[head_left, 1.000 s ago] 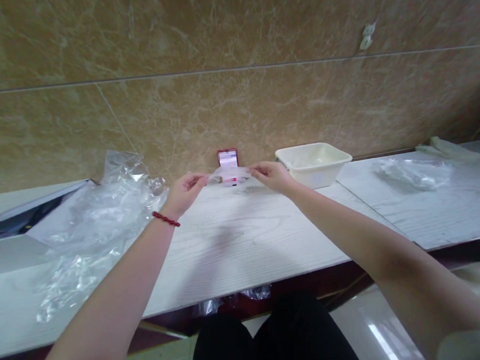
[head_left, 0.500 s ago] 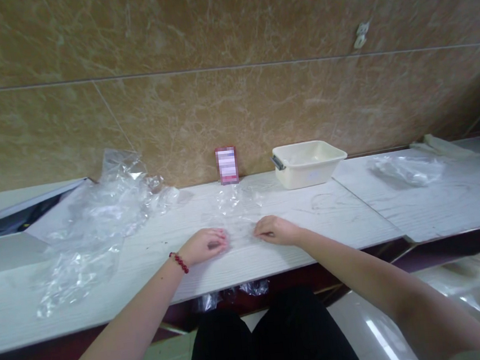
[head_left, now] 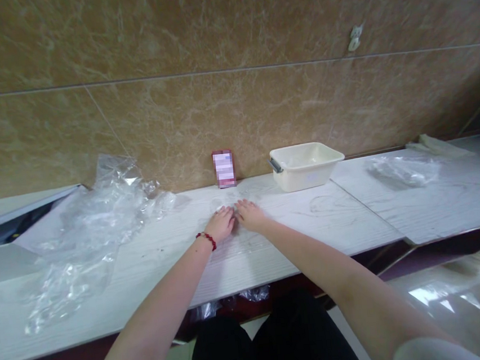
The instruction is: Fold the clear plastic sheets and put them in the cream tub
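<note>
A clear plastic bag (head_left: 251,242) lies flat on the white wood-grain table in front of me, hard to make out against the surface. My left hand (head_left: 221,222), with a red bead bracelet at its wrist, rests on the far part of the bag, fingers stretched forward. Right beside it, my right hand (head_left: 249,214) lies palm down on the same plastic, its fingers extended. The two hands almost touch at the fingertips, and neither grips anything. Some of the plastic is hidden beneath them.
A phone-like upright card or screen (head_left: 224,169) leans against the marble wall. A cream plastic bin (head_left: 307,176) with a grey handle stands to its right. Crumpled clear bags (head_left: 102,210) are heaped at left by a white box (head_left: 2,265). Another plastic bundle (head_left: 404,170) lies far right.
Both hands have moved forward and together. Their fingers, pinched at the bag's sides before, now lie stretched out on it. The bag's raised far part has been pressed flatter.
</note>
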Tool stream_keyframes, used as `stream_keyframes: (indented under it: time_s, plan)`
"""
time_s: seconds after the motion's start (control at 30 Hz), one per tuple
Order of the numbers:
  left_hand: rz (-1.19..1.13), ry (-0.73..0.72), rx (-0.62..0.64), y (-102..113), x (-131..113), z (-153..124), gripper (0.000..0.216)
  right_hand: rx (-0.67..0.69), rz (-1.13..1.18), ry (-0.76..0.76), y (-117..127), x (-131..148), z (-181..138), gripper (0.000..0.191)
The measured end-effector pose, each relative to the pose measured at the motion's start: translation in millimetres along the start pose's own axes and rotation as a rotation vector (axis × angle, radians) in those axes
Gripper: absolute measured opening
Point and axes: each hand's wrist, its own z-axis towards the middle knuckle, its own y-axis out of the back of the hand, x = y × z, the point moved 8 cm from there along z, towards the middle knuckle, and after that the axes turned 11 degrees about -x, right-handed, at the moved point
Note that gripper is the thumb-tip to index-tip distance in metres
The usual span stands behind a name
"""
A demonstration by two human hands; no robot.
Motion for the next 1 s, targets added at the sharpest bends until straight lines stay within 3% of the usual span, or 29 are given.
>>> stream_keyframes:
  time_s: [0.13,0.43,0.67,0.83,0.93,1.0]
  plan:
    - [0.044,0.066,0.090,-17.6,13.5,-1.6,0.053,0.047,-0.103,0.002,-15.3,-3.0,-5.7,0.049]
    - [0.055,0.078,0.206,-12.2,48.3,8.7,0.051,0.100,-0.122,-0.024,-14.8,-3.4,-5.8,0.056]
    - [0.082,0.093,0.194,-15.9,77.7,18.9,0.057,0.069,-0.130,-0.012,-15.1,-3.9,-6.2,0.056]
    - [0.187,0.284,0.092,-3.3,109.6,22.6,0.059,0.059,-0.124,-0.009,-16.3,-4.9,-6.2,0.056]
    - [0.205,0.257,-0.010,11.4,84.5,19.4,0.059,0.075,-0.111,-0.015,-16.3,-4.9,-6.0,0.056]
    - [0.158,0.179,0.040,9.6,51.8,8.8,0.060,0.083,-0.109,-0.013,-15.6,-4.3,-6.0,0.055]
